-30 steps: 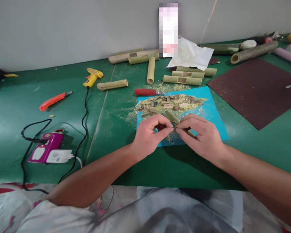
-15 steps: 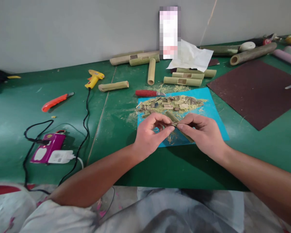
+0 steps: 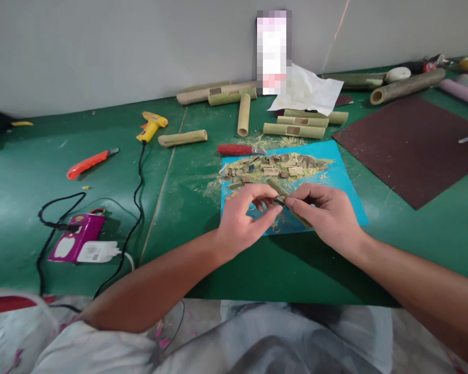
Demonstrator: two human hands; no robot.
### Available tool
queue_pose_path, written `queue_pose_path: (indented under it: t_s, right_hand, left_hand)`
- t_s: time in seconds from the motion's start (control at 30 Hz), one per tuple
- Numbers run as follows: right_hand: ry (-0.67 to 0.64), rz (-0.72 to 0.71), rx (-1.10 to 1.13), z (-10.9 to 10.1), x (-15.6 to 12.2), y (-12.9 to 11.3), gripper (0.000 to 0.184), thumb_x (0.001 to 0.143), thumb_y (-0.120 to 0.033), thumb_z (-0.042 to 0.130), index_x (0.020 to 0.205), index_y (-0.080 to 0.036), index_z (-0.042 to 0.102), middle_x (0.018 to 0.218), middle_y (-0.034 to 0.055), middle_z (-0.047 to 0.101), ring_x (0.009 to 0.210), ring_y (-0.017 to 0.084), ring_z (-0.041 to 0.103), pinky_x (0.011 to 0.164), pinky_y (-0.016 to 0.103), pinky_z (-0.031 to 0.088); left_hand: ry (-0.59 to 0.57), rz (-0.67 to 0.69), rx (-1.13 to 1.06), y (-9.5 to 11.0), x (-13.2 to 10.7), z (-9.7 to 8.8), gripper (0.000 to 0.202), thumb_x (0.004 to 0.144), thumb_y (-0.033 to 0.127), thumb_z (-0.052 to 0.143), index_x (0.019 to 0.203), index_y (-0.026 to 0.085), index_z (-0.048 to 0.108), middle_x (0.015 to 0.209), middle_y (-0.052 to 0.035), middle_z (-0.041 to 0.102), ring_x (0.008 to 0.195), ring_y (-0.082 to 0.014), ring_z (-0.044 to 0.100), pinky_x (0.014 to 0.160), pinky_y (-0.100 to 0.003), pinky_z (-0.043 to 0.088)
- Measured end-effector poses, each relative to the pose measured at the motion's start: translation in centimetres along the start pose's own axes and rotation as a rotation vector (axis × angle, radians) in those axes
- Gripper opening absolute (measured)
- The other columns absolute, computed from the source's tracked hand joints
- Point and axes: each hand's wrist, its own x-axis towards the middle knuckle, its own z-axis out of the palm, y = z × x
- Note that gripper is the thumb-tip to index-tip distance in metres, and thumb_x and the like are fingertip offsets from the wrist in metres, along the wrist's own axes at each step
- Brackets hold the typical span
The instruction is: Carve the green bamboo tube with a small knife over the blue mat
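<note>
Both hands work above the blue sheet (image 3: 351, 192) on the green table (image 3: 288, 278), with their fingertips nearly meeting at a small dark piece (image 3: 280, 202). The right hand (image 3: 329, 210) pinches this piece at its right end, between thumb and forefinger. The left hand (image 3: 244, 218) has its thumb and forefinger curved toward the opposite end; whether they are clamped on it cannot be told, because the contact point is too small. A bamboo tube (image 3: 303, 219) lies at a slant below the fingertips, over the blue sheet; its middle is partly covered by the right hand. Beyond the hands, a heap of chips and shavings (image 3: 271, 171) spreads across the far part of the sheet. A red-handled knife (image 3: 234, 149) lies along the sheet's far edge, blade to the right. Behind it, several cut tubes (image 3: 273, 128) lie side by side, the nearest with a rectangular opening in its wall. To the left are a yellow glue gun (image 3: 153, 125) with a black cord (image 3: 135, 187), an orange cutter (image 3: 86, 165) and a purple box (image 3: 93, 227) with a white adapter (image 3: 95, 252). A dark brown sheet (image 3: 413, 153) lies flat to the right of the blue sheet.
</note>
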Motion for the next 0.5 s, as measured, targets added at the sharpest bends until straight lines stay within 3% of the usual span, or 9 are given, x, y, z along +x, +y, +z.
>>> queue_pose_path:
  t_s: [0.1,0.17,0.5]
  right_hand:
    - [0.0,0.023,0.014,0.0,-0.1,-0.2,0.025,0.079,-0.039,0.072,0.064,-0.02,0.064,0.053,-0.0052,0.047,0.053,0.009,0.042,0.05,0.027,0.033]
    - [0.01,0.024,-0.004,0.0,-0.1,-0.3,0.025,0.077,-0.038,0.073,0.062,-0.02,0.064,0.052,-0.0054,0.046,0.052,0.009,0.041,0.05,0.026,0.032]
    - [-0.02,0.098,0.105,0.2,0.1,-0.2,0.028,0.076,-0.045,0.074,0.067,-0.019,0.067,0.05,-0.0066,0.044,0.048,0.007,0.036,0.047,0.025,0.028]
  left_hand:
    - [-0.057,0.26,0.217,-0.6,0.1,0.0,0.015,0.091,0.019,0.069,0.105,0.021,0.064,0.1,-0.0037,0.075,0.089,-0.0147,0.072,0.08,-0.026,0.059]
    - [-0.065,0.359,0.282,-1.0,0.2,0.1,0.017,0.093,0.017,0.067,0.109,0.021,0.064,0.103,-0.004,0.076,0.095,-0.0152,0.073,0.085,-0.027,0.059]
    - [-0.012,0.434,0.312,-1.4,0.8,-0.1,0.017,0.093,0.017,0.07,0.109,0.017,0.067,0.099,-0.0048,0.077,0.089,-0.0127,0.074,0.081,-0.022,0.06]
